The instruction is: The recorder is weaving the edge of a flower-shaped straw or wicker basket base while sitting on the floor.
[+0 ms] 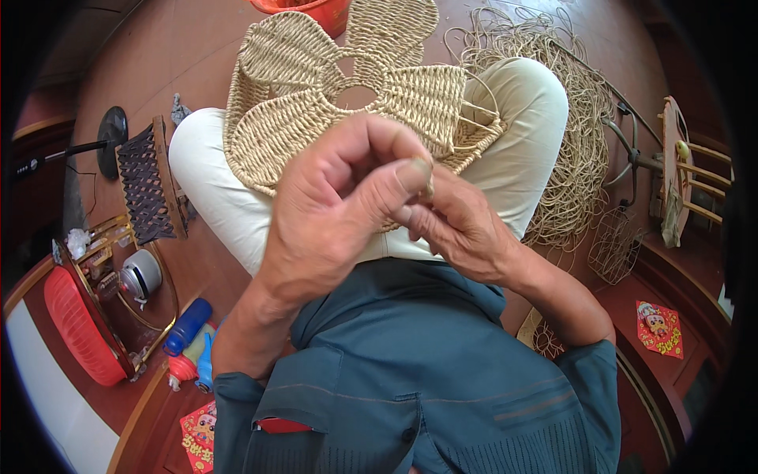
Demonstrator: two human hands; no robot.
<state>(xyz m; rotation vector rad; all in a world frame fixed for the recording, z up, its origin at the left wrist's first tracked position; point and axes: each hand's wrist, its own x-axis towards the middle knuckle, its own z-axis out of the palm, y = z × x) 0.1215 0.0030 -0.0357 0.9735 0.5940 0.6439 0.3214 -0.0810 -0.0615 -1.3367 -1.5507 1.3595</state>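
A flower-shaped piece woven from tan straw cord [288,130] rests across my lap, with petals around a round hole in its middle. Just above its near edge, my left hand [335,197] is closed, thumb and forefinger pinched together. A short bit of twisted straw cord [429,186] shows at those fingertips. My right hand [462,225] meets it from the right, its fingers closed in a pinch against the same spot. The left hand partly hides what the right fingers hold. Loose cord loops stick out from the woven piece's right side.
A big tangled heap of straw cord [564,150] lies on the floor to the right, near a wire basket [616,245]. On the left are a stool with a woven seat [146,182], a black round base [113,134] and a blue bottle [188,325]. An orange-red basin [316,12] stands ahead.
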